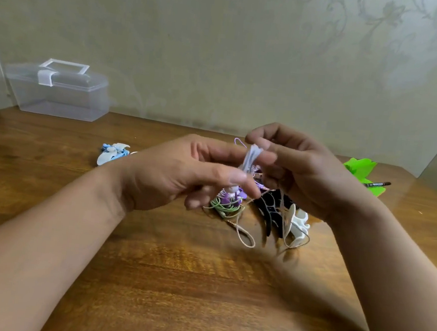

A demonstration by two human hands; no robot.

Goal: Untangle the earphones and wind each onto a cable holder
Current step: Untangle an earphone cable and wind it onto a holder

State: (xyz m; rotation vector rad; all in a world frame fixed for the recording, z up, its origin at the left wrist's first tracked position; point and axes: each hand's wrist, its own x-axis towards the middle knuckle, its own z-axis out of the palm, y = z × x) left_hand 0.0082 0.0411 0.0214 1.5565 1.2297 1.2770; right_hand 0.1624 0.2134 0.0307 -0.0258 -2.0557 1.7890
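So, wooden table [198,285] with a clear box [57,92] at its far left. Over the middle, the left hand [184,172] pinches the white cable holder [251,158] low, and the right hand [301,172], fingers curled, pinches its top with cable. The earphone tangle [228,204] lies just below. Winding looks underway; the next wrap likely needs the cable kept taut and free of the tangle.

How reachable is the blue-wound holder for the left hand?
Likely yes: the blue-wound holder lies on the table left of the left hand, nothing between. Its grip is on the white holder, so release first.
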